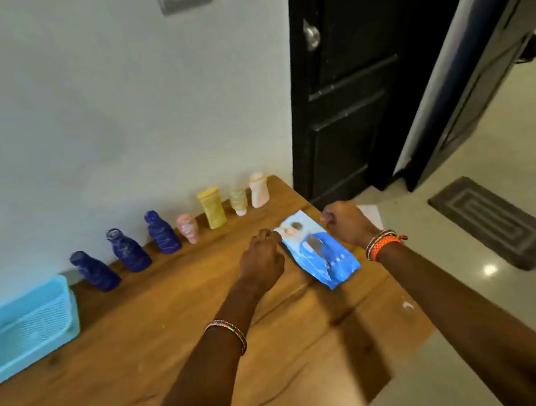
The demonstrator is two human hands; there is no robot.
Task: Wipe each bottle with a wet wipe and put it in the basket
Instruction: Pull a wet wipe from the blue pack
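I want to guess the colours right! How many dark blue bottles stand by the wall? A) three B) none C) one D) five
A: three dark blue bottles stand in the row along the wall, nearest the blue basket; the other four bottles in the row are pink, yellow and pale.

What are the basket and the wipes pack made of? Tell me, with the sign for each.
Basket: looks like moulded plastic, light blue, matte, with fine mesh-like perforated walls.
Wipes pack: seems a soft plastic film, glossy; it creases and catches the light, with printed blue artwork. Blur leaves the details open.
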